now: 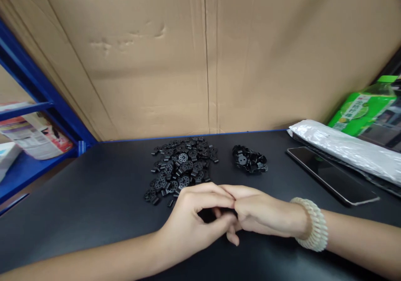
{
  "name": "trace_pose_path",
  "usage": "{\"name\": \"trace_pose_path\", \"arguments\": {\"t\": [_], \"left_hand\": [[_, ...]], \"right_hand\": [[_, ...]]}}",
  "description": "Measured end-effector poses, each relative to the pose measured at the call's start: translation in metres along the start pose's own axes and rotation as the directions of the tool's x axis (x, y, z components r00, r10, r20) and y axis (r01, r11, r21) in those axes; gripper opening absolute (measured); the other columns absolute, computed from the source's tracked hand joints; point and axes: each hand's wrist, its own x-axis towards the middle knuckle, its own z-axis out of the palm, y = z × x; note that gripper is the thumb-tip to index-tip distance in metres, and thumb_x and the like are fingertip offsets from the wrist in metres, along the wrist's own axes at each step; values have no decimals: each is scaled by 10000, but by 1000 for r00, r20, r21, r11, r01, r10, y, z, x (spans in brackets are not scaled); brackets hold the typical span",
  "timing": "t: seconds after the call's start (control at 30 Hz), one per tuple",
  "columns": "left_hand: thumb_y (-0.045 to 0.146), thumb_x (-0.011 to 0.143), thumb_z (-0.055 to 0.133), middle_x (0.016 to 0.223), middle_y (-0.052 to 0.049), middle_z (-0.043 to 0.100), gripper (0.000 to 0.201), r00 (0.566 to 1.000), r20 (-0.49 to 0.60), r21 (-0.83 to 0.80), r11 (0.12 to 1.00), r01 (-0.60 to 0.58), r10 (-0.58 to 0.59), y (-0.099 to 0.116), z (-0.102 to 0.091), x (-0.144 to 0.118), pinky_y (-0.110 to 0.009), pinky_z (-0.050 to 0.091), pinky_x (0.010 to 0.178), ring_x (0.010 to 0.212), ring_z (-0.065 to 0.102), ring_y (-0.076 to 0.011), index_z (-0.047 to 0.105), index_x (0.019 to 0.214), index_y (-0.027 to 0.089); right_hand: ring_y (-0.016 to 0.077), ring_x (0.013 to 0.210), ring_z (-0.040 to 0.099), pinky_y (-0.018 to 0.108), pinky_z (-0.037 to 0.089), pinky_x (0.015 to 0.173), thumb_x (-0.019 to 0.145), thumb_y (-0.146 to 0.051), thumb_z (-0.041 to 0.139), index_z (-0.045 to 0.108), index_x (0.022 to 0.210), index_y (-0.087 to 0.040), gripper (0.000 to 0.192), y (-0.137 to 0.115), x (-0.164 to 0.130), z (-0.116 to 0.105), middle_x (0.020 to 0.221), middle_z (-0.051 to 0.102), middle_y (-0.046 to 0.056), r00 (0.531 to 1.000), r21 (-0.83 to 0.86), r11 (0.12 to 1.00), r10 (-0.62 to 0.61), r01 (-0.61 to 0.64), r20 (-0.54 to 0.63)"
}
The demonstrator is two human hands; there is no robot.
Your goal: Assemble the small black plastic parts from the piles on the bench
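My left hand and my right hand meet over the front middle of the black tabletop. Both are closed, fingertips pressed together; whatever is between them is hidden by the fingers. A pale coiled band circles my right wrist. Just beyond my left hand lies a loose heap of small black plastic parts, round perforated discs with short tabs. To its right, behind my right hand, sits a smaller pile of black parts, some of them shiny.
A dark phone lies at the right beside a white plastic package. Behind them a green-labelled bottle leans. Cardboard walls the back edge. At the left stands a blue shelf frame holding a printed bag.
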Motion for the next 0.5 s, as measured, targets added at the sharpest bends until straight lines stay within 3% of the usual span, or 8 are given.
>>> {"name": "trace_pose_path", "arguments": {"t": [0.13, 0.33, 0.5], "left_hand": [[-43, 734, 536, 752, -53, 713, 271, 1000, -7, 93, 995, -19, 20, 0, -1, 0, -209, 534, 600, 662, 668, -136, 739, 719, 135], [4, 663, 642, 824, -41, 662, 232, 995, 89, 120, 993, 23, -34, 2, 0, -1, -214, 516, 579, 620, 575, -112, 675, 852, 133], [15, 628, 693, 834, -27, 650, 234, 991, 114, 122, 991, 51, -65, 1, 0, -3, -221, 506, 597, 639, 562, -115, 648, 818, 144]], "right_hand": [[93, 588, 470, 261, 421, 572, 517, -39, 451, 489, 727, -163, 247, 6, 0, 5, 691, 473, -35, 998, 82, 996, -38, 42, -53], [109, 624, 503, 277, 414, 594, 507, -25, 449, 527, 804, -146, 331, 3, -3, 0, 830, 529, 16, 999, 174, 985, -1, -6, 42], [110, 626, 513, 271, 406, 598, 509, -10, 456, 509, 836, -157, 363, 0, -3, -4, 831, 539, 12, 997, 151, 988, 21, -32, 75]]}}
